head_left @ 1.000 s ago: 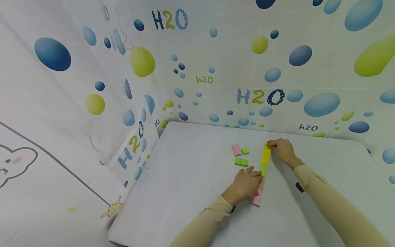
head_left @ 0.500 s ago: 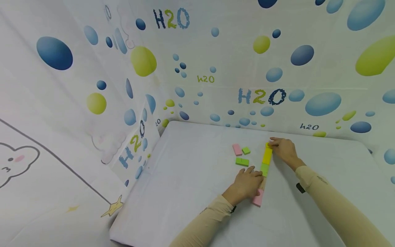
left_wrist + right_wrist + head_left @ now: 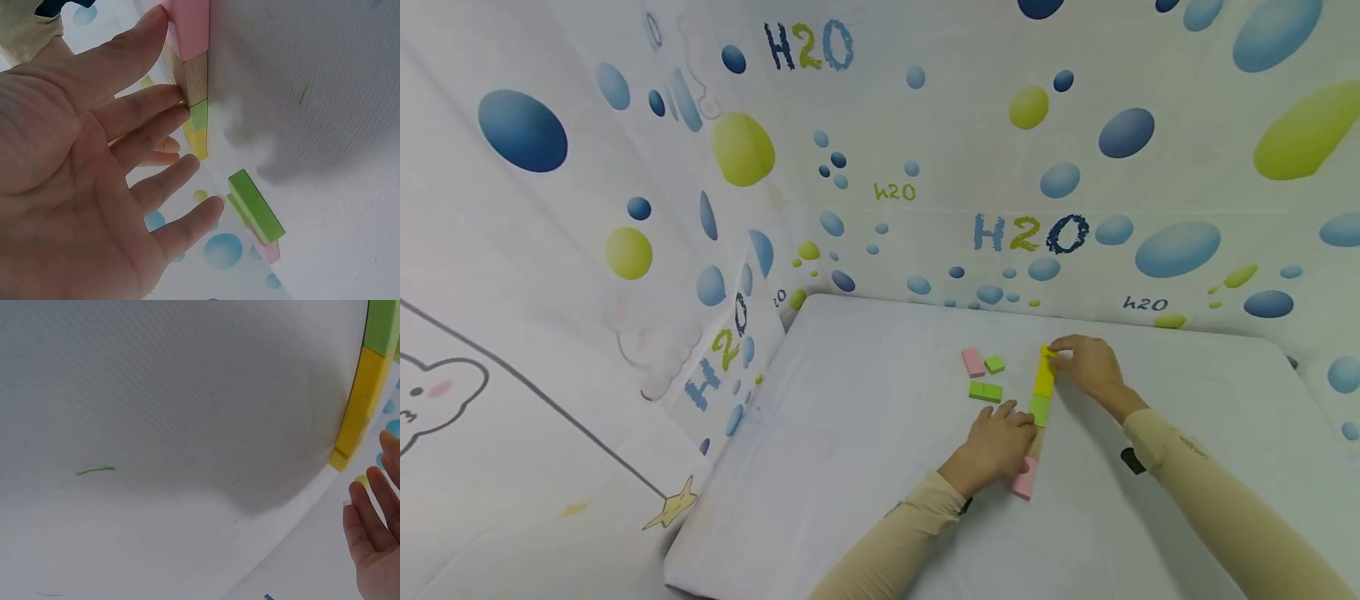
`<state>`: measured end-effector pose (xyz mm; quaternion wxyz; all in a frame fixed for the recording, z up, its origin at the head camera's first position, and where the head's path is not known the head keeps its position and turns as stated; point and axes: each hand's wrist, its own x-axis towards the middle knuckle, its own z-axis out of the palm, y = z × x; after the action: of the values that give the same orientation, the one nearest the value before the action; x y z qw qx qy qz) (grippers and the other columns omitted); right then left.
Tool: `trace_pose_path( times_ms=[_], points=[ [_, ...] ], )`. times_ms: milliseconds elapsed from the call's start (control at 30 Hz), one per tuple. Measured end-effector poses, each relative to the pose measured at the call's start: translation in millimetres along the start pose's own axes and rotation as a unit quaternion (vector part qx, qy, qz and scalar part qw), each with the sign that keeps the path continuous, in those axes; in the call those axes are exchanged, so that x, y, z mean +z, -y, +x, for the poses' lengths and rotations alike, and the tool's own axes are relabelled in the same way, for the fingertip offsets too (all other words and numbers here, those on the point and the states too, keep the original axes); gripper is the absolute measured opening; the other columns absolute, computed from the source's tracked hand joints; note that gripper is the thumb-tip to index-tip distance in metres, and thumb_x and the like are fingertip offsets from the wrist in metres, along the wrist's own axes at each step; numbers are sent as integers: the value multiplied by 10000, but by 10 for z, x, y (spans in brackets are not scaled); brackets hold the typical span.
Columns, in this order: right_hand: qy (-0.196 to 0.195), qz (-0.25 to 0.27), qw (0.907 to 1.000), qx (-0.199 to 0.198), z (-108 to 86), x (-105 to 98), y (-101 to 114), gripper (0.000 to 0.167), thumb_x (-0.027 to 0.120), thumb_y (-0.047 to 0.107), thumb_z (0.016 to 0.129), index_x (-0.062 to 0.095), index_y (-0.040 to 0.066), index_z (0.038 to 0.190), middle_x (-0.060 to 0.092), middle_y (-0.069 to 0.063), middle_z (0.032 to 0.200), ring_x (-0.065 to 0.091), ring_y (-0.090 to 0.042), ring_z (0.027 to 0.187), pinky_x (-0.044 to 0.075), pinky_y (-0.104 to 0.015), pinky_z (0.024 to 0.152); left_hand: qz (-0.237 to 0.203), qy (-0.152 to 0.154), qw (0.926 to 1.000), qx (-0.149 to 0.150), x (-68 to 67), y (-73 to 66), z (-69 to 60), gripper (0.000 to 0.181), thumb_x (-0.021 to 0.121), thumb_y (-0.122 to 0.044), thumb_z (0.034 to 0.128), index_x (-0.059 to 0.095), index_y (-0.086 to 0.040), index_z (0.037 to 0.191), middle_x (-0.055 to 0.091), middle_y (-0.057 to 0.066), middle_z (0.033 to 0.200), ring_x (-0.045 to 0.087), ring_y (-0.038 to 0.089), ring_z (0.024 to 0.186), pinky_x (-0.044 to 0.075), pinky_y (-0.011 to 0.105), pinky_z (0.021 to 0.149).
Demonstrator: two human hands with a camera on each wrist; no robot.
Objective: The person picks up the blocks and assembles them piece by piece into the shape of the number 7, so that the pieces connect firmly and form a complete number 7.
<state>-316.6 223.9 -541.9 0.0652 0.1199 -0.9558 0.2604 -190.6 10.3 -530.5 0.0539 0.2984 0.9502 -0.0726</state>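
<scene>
A straight row of blocks lies on the white table: a pink block (image 3: 1025,480) nearest, then a bare wooden block (image 3: 195,80), a green block (image 3: 1039,411), a long yellow block (image 3: 1044,382) and a small yellow block (image 3: 339,459) at the far end. Along the row's left side, my left hand (image 3: 996,446) has extended fingers; the thumb touches the pink block and fingertips touch near the wooden and green ones. At the far end, my right hand (image 3: 1092,367) has its fingers beside the yellow blocks. In the right wrist view those fingers look relaxed, holding nothing.
Left of the row lie a loose pink block (image 3: 973,362), a small green block (image 3: 994,364) and a longer green piece (image 3: 985,392). A patterned wall sheet (image 3: 940,125) rises behind the table's back edge.
The right fingers shift slightly at the row's far end, around the small yellow block. My left hand stays in place, and the loose blocks have not moved.
</scene>
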Motion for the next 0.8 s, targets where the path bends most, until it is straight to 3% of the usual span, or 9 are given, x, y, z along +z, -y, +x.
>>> trace_pose_path(
  times_ms=[200, 367, 800],
  points=[
    [500, -135, 9985, 198, -58, 27, 60, 314, 779, 257, 947, 787, 22, 1154, 709, -240, 1256, 599, -469, 1230, 432, -624, 1066, -52, 67, 10000, 14, 5, 9, 5, 557, 756, -503, 926, 606, -372, 1447, 476, -205, 1553, 322, 139, 1522, 364, 397, 1177],
    [740, 58, 9968, 307, -110, 60, 121, 318, 821, 257, 912, 790, 42, 1143, 701, -222, 1286, 554, -459, 1305, 376, -630, 1127, -28, 69, 9999, 74, -12, 42, 28, 535, 772, -526, 904, 642, -377, 1401, 497, -205, 1519, 317, 143, 1524, 360, 400, 1183],
    [751, -208, 9963, -367, -234, 56, 168, 311, 870, 272, 851, 807, 29, 1034, 745, -185, 1186, 587, -470, 1263, 400, -636, 1099, -146, 85, 9996, 220, -49, 105, 74, 568, 779, -549, 888, 640, -355, 1403, 519, -183, 1491, 341, 135, 1511, 363, 366, 1181]
  ],
)
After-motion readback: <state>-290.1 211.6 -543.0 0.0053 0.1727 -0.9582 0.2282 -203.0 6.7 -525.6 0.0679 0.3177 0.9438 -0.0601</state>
